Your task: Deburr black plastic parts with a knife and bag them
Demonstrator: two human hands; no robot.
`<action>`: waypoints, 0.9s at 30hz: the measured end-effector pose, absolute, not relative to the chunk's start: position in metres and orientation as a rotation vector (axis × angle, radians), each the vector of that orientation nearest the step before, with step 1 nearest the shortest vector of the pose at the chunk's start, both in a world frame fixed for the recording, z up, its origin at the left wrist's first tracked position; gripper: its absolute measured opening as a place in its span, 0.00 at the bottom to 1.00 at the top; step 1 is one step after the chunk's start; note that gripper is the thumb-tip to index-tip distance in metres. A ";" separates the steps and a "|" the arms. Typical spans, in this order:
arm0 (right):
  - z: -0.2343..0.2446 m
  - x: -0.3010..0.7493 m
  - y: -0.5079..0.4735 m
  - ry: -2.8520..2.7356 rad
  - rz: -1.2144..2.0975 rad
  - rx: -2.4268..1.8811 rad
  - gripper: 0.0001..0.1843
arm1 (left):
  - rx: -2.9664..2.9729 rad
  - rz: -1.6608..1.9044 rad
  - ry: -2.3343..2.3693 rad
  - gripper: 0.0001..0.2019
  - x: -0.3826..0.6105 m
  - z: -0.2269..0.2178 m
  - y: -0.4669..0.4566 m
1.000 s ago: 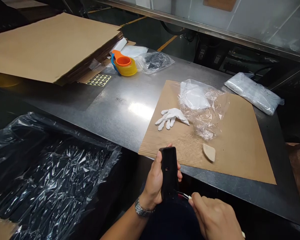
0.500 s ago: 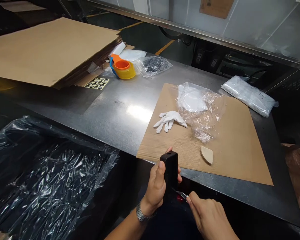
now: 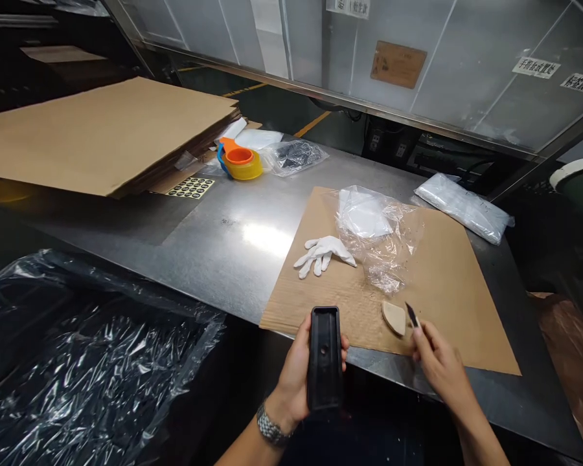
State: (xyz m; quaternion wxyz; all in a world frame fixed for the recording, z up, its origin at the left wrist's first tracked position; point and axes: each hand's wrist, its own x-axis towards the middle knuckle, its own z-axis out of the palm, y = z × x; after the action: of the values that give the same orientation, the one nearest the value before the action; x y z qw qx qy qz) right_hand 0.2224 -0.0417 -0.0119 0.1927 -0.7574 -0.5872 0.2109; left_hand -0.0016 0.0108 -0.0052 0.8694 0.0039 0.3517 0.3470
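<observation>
My left hand (image 3: 296,372), with a metal-band watch on its wrist, is closed around a long black plastic part (image 3: 324,362). The part's hollow side faces me, and a small round hole shows in its floor. In my right hand (image 3: 440,362) a small knife (image 3: 412,315) is gripped, its dark blade pointing up and away. The blade is apart from the black part, just right of a beige wedge-shaped pad (image 3: 393,318). That pad lies on a flat cardboard sheet (image 3: 447,278). Farther back on the sheet are a white glove (image 3: 324,254) and a clear plastic bag (image 3: 388,226) with white pieces inside.
A stack of cardboard (image 3: 126,136) covers the table's left end. Near it are an orange and yellow tape dispenser (image 3: 243,165) and a sticker sheet (image 3: 192,188). A wrapped plastic packet (image 3: 464,206) lies at back right. A bin lined with black plastic (image 3: 102,369) stands front left.
My right hand has moved the knife away from the black part, up and to the right. My left hand has turned the part so its hollow side shows. The view has tilted up.
</observation>
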 end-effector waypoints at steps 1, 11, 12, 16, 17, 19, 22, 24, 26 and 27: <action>-0.016 0.233 -0.034 -1.696 0.343 -2.224 0.17 | -0.013 0.682 0.716 0.23 -0.001 -0.007 0.010; -0.055 0.249 -0.021 -1.935 -0.288 -2.304 0.15 | -0.058 0.486 0.618 0.31 0.007 -0.015 0.004; -0.056 0.250 -0.021 -1.941 -0.307 -2.296 0.15 | -0.059 0.478 0.614 0.31 0.007 -0.016 0.003; -0.055 0.253 -0.020 -1.926 -0.344 -2.241 0.15 | -0.069 0.441 0.589 0.29 0.008 -0.018 0.001; -0.052 0.251 -0.021 -1.916 -0.345 -2.222 0.15 | -0.074 0.436 0.585 0.27 0.008 -0.018 0.001; -0.040 0.241 -0.026 -1.916 -0.320 -2.153 0.16 | -0.090 0.430 0.582 0.26 0.008 -0.020 0.000; -0.011 0.208 -0.038 -2.037 -0.003 -1.795 0.16 | -0.124 0.404 0.579 0.25 0.011 -0.021 -0.002; 0.008 0.181 -0.045 -2.165 0.279 -1.506 0.14 | -0.156 0.398 0.565 0.23 0.013 -0.019 -0.003; 0.020 0.157 -0.049 -2.249 0.438 -1.367 0.17 | -0.183 0.405 0.546 0.22 0.016 -0.016 -0.005; 0.023 0.148 -0.050 -2.270 0.486 -1.352 0.20 | -0.190 0.411 0.537 0.21 0.018 -0.014 -0.006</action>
State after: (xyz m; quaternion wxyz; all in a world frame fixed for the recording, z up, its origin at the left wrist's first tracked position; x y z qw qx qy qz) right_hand 0.1477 -0.0501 0.0229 0.2255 -0.4904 -0.8232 0.1762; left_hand 0.0178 -0.0061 -0.0138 0.9390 -0.0928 0.2632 0.2011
